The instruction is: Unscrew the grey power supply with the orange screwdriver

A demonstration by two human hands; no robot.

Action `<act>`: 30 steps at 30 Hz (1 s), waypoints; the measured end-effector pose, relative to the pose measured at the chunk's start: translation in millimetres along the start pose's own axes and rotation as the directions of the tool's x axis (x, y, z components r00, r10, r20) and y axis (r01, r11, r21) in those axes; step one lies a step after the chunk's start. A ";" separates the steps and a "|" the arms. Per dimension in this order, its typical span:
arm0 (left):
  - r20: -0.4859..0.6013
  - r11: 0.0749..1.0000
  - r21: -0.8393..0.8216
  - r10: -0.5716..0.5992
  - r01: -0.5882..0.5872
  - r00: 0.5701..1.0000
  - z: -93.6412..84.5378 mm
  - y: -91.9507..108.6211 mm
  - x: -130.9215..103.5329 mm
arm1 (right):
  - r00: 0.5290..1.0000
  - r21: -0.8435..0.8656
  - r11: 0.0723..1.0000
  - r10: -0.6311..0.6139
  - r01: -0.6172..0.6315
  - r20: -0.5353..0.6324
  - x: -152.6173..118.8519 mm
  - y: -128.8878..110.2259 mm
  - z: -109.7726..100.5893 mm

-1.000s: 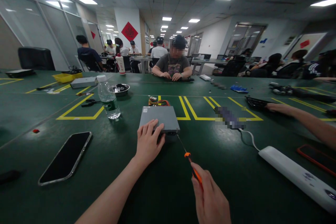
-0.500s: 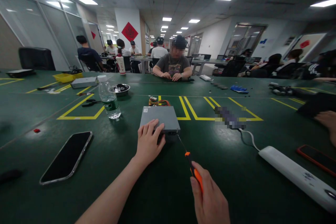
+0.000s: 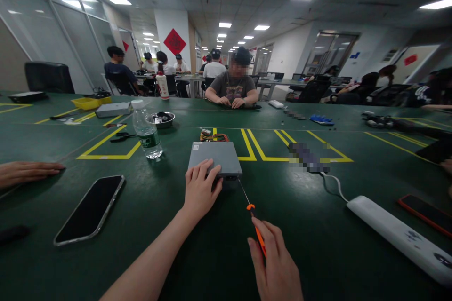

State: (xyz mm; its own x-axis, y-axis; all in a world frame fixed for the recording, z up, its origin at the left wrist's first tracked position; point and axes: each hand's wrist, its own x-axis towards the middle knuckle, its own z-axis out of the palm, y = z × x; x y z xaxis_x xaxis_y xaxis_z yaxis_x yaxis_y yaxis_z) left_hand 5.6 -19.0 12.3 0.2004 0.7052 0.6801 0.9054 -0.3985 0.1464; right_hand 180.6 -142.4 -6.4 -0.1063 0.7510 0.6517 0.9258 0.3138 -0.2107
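A grey metal computer power supply (image 3: pixel 219 153) lies flat on the green table, its bundled coloured wires (image 3: pixel 214 137) at the far side. My left hand (image 3: pixel 202 183) grips its near edge, fingers on the top cover and thumb down by the front face. In my right hand (image 3: pixel 275 256) is a screwdriver (image 3: pixel 260 240) with an orange and black handle. Its thin shaft points up and left, and the tip meets the near right corner of the power supply. A screw there is too small to make out.
A water bottle (image 3: pixel 148 134) and a phone (image 3: pixel 90 209) stand and lie to the left. Another person's hand (image 3: pixel 30 174) rests at the left edge. Rightward are a white power strip (image 3: pixel 395 235) and a red-edged phone (image 3: pixel 425 214). A person (image 3: pixel 233 84) sits opposite.
My right hand and the screwdriver handle have shifted slightly left, and the fingers have moved along the handle. Another person's hand has come in at the left, covering a small red piece.
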 end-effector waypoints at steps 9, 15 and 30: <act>-0.006 1.000 0.001 -0.005 0.005 1.000 -1.0 1.1 0.3 | 0.998 0.046 0.997 -0.062 0.063 -0.029 9.8 5.3 -7.6; -0.019 1.000 -0.014 0.005 -0.006 1.000 -0.3 0.7 0.0 | 0.972 0.008 0.974 -0.227 0.227 -0.060 16.9 5.4 -19.2; -0.037 1.000 0.010 0.009 -0.009 0.999 -2.7 3.6 -0.6 | 0.913 -0.097 0.910 -0.407 0.403 -0.031 31.1 9.3 -8.3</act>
State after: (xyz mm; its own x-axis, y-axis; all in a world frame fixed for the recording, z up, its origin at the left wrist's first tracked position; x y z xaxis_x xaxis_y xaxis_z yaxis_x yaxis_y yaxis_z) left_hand 7.7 -22.5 14.4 0.1947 0.6792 0.7077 0.9072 -0.3991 0.1334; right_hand 188.9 -120.9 18.0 -0.4628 0.5394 0.7034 0.8349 0.5319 0.1414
